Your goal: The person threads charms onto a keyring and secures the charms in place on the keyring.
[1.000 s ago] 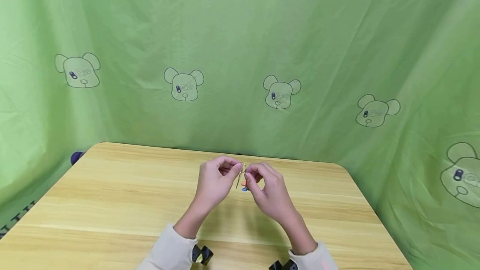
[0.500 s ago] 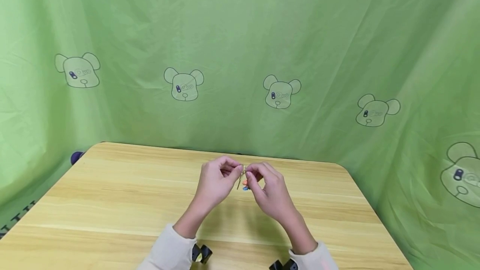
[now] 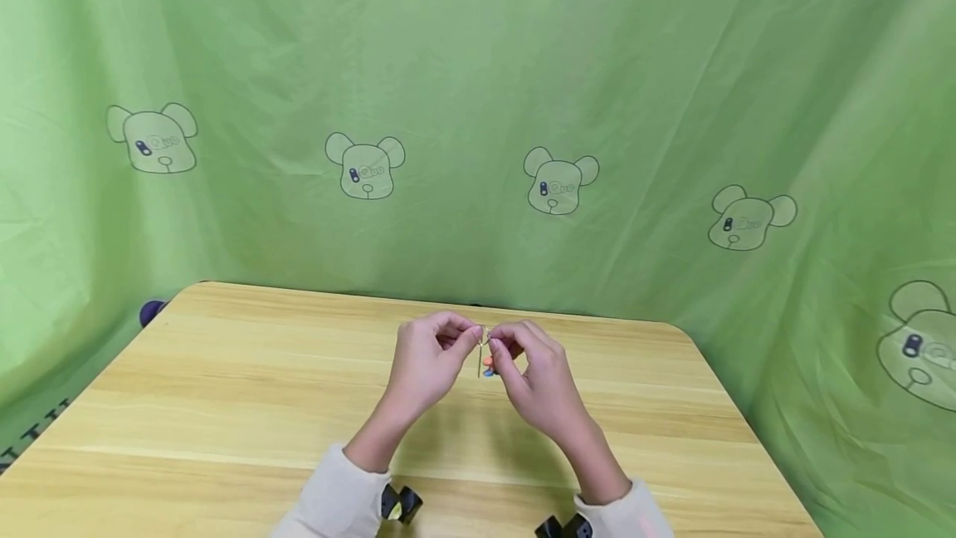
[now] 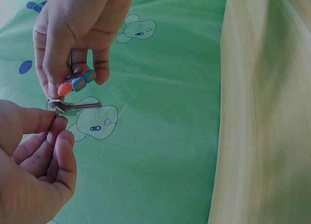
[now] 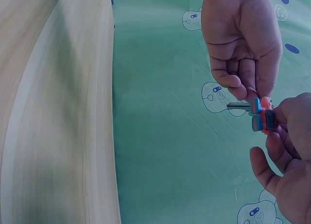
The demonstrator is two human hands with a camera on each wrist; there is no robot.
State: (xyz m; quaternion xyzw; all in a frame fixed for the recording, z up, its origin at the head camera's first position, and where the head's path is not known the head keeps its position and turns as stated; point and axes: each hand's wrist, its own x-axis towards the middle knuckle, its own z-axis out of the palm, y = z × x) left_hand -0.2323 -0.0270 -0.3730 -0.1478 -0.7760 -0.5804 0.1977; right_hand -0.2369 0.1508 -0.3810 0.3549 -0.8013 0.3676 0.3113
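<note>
In the head view, my left hand (image 3: pixel 427 359) and right hand (image 3: pixel 541 380) meet above the table, fingertips almost together. Thumb and index finger of the left hand pinch a thin metal key ring (image 4: pixel 47 103) beside the key heads. A silver key (image 4: pixel 87 106) sticks out sideways from it in the left wrist view and hangs downward in the head view. The right hand pinches the ring's other side. Below the right fingers dangles a small orange and blue charm (image 5: pixel 257 122), partly covered by them in the head view.
Under the hands lies a light wooden table (image 3: pixel 246 405) with rounded far corners. A green curtain (image 3: pixel 463 247) printed with bear heads surrounds it at the back and sides. Both sleeves carry black wrist cameras (image 3: pixel 401 505).
The ring has turned slightly between the fingertips, and the hanging key has swung from slanted to nearly upright. Both hands stay in almost the same place and keep their pinch.
</note>
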